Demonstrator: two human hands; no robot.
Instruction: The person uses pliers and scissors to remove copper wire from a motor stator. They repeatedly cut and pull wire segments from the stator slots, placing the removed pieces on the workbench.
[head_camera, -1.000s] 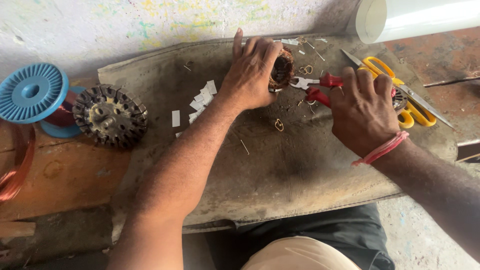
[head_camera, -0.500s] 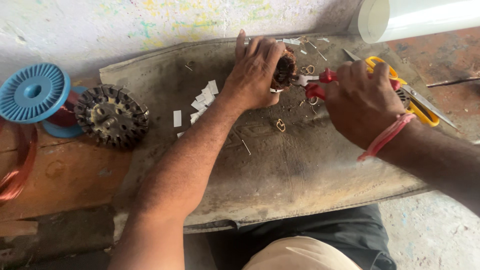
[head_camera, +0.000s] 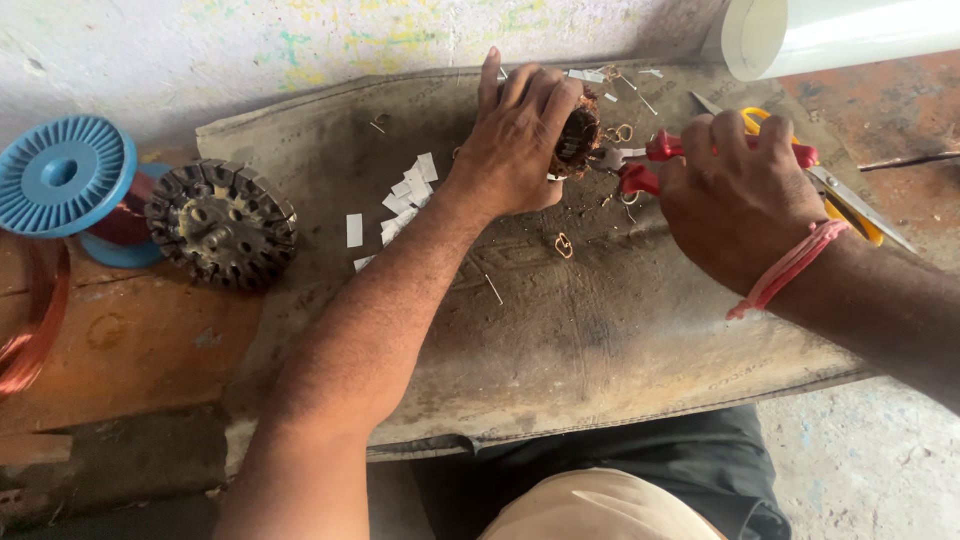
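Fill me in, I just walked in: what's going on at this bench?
A person's left hand grips a small dark copper-wound motor part on a worn grey mat. The right hand works red-handled pliers at its end. Yellow-handled scissors lie beyond, with white paper slips, a slotted round metal core and a blue wire spool to the left.

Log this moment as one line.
left hand: grips wound motor core | right hand: red-handled pliers at core | yellow scissors beside

Two hands (head_camera: 520, 140) (head_camera: 735, 195); one pliers (head_camera: 650, 160); one scissors (head_camera: 850, 200); one blue spool (head_camera: 65, 175); one stator core (head_camera: 222, 222); one wound core (head_camera: 578, 135)
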